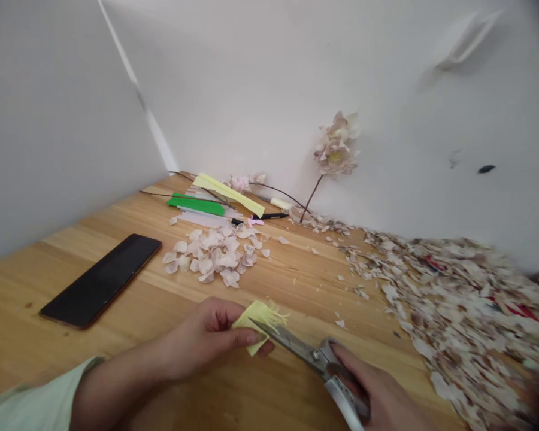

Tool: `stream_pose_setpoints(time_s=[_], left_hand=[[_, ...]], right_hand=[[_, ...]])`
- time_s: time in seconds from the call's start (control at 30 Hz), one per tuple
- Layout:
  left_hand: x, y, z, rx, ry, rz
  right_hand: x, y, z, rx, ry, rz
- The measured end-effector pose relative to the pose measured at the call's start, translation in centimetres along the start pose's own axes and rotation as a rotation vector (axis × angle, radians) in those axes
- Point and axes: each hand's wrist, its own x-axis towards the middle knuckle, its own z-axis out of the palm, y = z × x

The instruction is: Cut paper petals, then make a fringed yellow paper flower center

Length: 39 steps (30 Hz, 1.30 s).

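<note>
A piece of yellow crepe paper (257, 315), its far right side cut into a thin curling fringe, is pinched between the thumb and fingers of my left hand (215, 332). My right hand (381, 389) is wrapped round the handles of a pair of scissors (315, 355). The blades lie against the yellow paper, tips pointing left near my left thumb. They look nearly closed. Part of my right hand runs out of the bottom edge of the view.
Pale petals (220, 254) lie in a loose pile ahead. A black phone (101, 281) rests at left. Behind are green paper strips (197, 204), a folded yellow strip (229, 193) and a flower stem (336, 146) against the wall. Scraps (467, 311) heap at right.
</note>
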Motion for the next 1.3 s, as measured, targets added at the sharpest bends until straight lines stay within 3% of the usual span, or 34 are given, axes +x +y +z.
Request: stream_pose_setpoints(time_s=[0.13,0.57,1.03,1.3], left_hand=[[0.0,-0.3,-0.1,0.013,0.039,0.017],[0.2,-1.2,-0.2,0.048,0.074,0.005],[0.2,-0.6,-0.1,0.025,0.018,0.011],[0.1,-0.1,0.0,-0.006,-0.006,-0.007]], right_hand=[[-0.2,0.4,0.0,-0.021,-0.080,0.103],[-0.2,-0.4,0.5,-0.022,0.060,-0.052],[0.1,-1.2,-0.3,-0.021,0.003,0.010],[0.0,-0.6,-0.5,0.024,-0.005,-0.053]])
